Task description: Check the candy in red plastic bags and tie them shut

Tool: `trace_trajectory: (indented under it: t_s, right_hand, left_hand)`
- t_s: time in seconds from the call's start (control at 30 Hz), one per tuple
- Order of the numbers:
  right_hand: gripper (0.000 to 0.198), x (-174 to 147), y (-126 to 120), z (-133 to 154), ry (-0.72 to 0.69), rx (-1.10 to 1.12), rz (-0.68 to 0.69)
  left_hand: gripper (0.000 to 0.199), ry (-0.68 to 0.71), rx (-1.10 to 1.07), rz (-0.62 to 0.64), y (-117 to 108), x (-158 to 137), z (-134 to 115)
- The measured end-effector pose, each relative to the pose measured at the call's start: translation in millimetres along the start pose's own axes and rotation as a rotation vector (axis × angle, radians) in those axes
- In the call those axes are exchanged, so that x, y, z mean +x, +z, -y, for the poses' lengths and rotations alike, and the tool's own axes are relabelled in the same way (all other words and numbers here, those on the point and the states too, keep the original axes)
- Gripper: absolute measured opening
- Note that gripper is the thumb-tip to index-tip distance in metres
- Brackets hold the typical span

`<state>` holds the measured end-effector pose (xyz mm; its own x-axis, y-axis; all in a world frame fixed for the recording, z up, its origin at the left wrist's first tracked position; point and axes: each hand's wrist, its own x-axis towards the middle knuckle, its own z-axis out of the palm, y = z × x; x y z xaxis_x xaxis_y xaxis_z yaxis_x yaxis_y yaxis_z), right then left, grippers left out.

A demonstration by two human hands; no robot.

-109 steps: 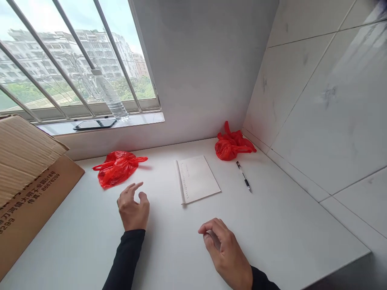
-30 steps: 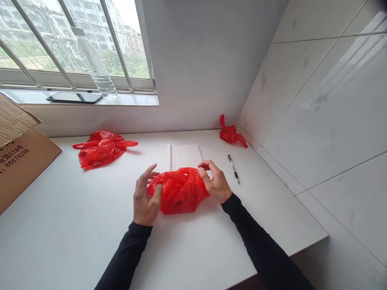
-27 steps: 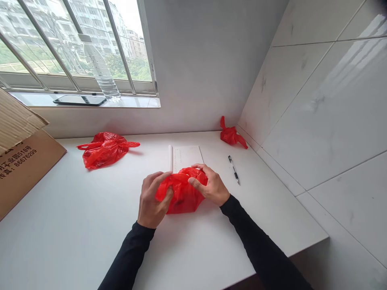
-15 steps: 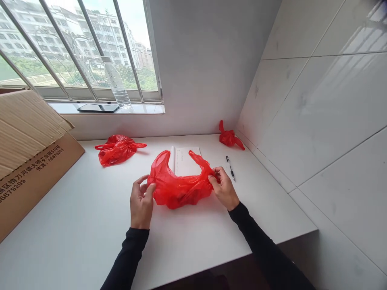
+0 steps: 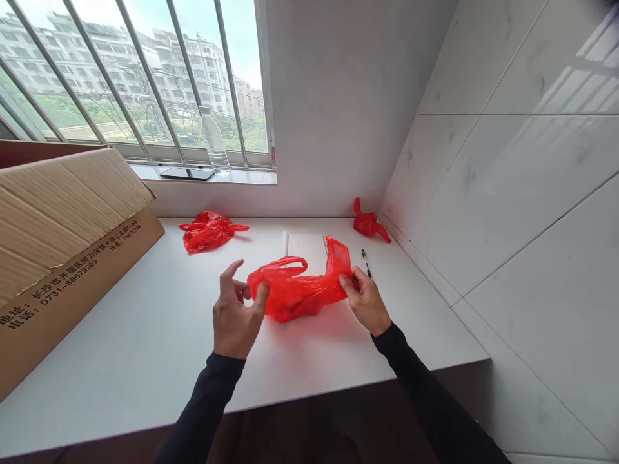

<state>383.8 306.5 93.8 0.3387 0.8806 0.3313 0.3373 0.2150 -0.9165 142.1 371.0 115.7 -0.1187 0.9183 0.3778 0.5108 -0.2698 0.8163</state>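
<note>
The right hand (image 5: 368, 306) is closed in a pinch on the right side of a red plastic bag (image 5: 302, 293), while the left hand (image 5: 238, 319), thumb and index finger spread apart, overlaps the bag's left end; whether its other fingers grip the film cannot be told. The bag is at the middle of the white table (image 5: 145, 348), nearer than the notebook (image 5: 307, 245), with a pen (image 5: 365, 263) beyond the right hand. Knotted red bundles lie far left (image 5: 209, 233) and far right (image 5: 368, 224).

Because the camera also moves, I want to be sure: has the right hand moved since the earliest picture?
Yes: judged against the pen, the right hand has moved forward, closer to it in view.
</note>
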Motion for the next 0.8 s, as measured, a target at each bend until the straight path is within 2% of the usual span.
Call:
trace_trajectory:
  t_s: [0.07, 0.17, 0.2, 0.3, 0.4, 0.47, 0.53, 0.57, 0.63, 0.7, 0.73, 0.8]
  right_hand:
    - [0.029, -2, 2, 6, -0.017, -0.007, 0.013]
    - [0.021, -4, 1, 10, -0.031, -0.021, 0.014]
    - [0.019, -4, -1, 10, -0.032, -0.029, 0.004]
    - [0.015, -6, -11, 12, -0.030, -0.058, -0.062]
    - [0.026, -16, -15, 26, -0.049, -0.077, -0.173]
    - [0.036, -26, -11, 42, -0.153, -0.115, -0.282]
    - [0.034, -35, -2, 59, -0.347, -0.167, -0.307]
    - [0.031, -37, 4, 65, -0.452, -0.201, -0.251]
    - [0.027, -35, 16, 72, -0.567, -0.316, -0.010]
    - [0.025, -27, 25, 70, -0.506, -0.511, 0.258]
    - [0.024, -23, 28, 67, -0.441, -0.606, 0.349]
    - [0.026, -17, 30, 59, -0.309, -0.729, 0.444]
  left_hand:
    - [0.069, 0.062, 0.018, 0.053, 5, -6, -14]
    - [0.029, 0.094, 0.004, 0.073, 13, -3, -23]
    - [0.022, 0.086, -0.016, 0.061, 13, -1, -23]
    - [0.024, 0.018, -0.125, 0.000, 6, 5, -17]
    - [0.022, -0.069, -0.312, -0.004, -7, 4, -10]
    - [0.024, -0.118, -0.438, 0.031, -13, 0, -9]
    - [0.028, -0.161, -0.530, 0.064, -18, -5, -12]
    - [0.030, -0.180, -0.563, 0.075, -19, -7, -14]
    - [0.035, -0.206, -0.614, 0.088, -21, -10, -18]
    - [0.041, -0.220, -0.651, 0.097, -23, -13, -19]
    - [0.043, -0.228, -0.666, 0.104, -24, -13, -19]
    - [0.043, -0.247, -0.697, 0.115, -27, -16, -16]
